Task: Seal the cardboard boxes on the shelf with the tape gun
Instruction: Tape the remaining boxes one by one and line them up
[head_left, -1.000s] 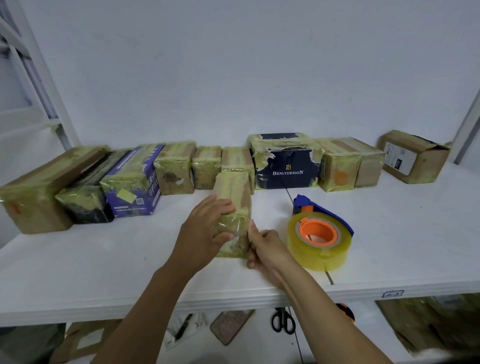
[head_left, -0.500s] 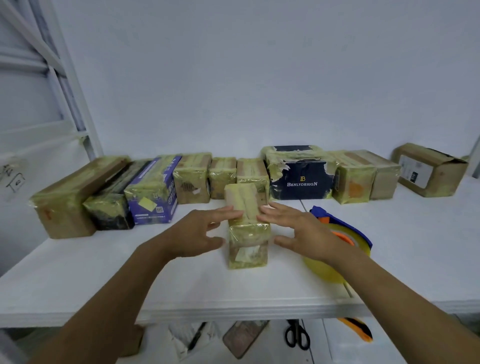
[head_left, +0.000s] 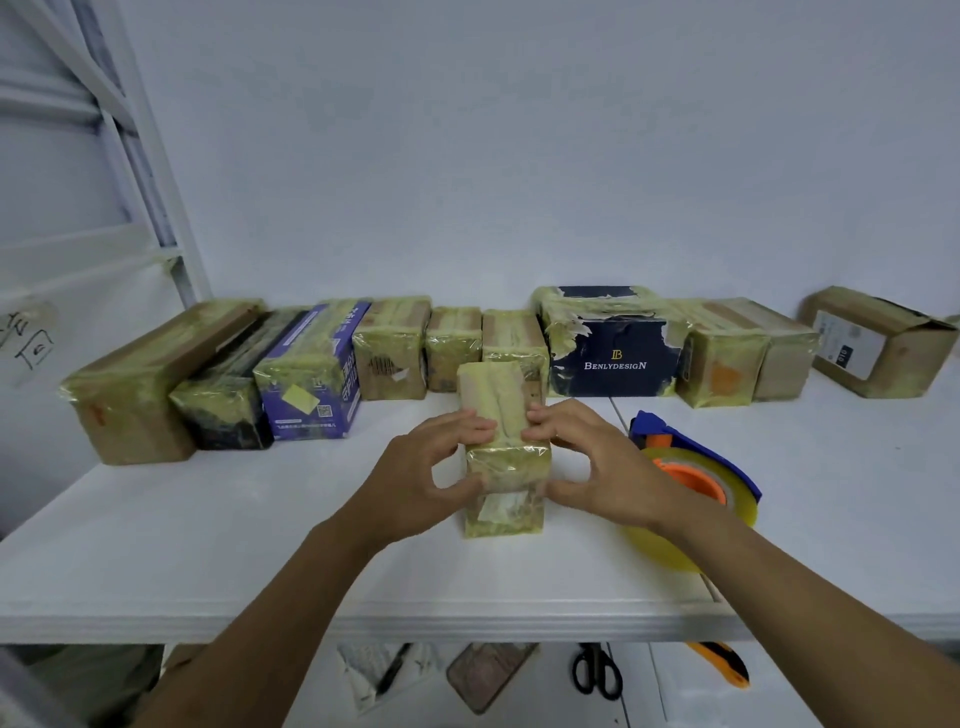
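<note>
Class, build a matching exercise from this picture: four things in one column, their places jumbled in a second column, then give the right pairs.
1. tape gun
2. small taped box
3. scissors
4. dark blue box

A. below the shelf
B. gripped between left hand and right hand
C. in the back row
D. on the shelf, right of the gripped box

Pairs: 1-D, 2-B, 3-A, 4-C

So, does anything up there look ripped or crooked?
Yes. The dark blue box in the back row looks ripped: white torn patches show along its top edge and corners. The brown box at the far right sits turned at an angle to the row, with an end flap sticking out, and it looks untaped.
</note>
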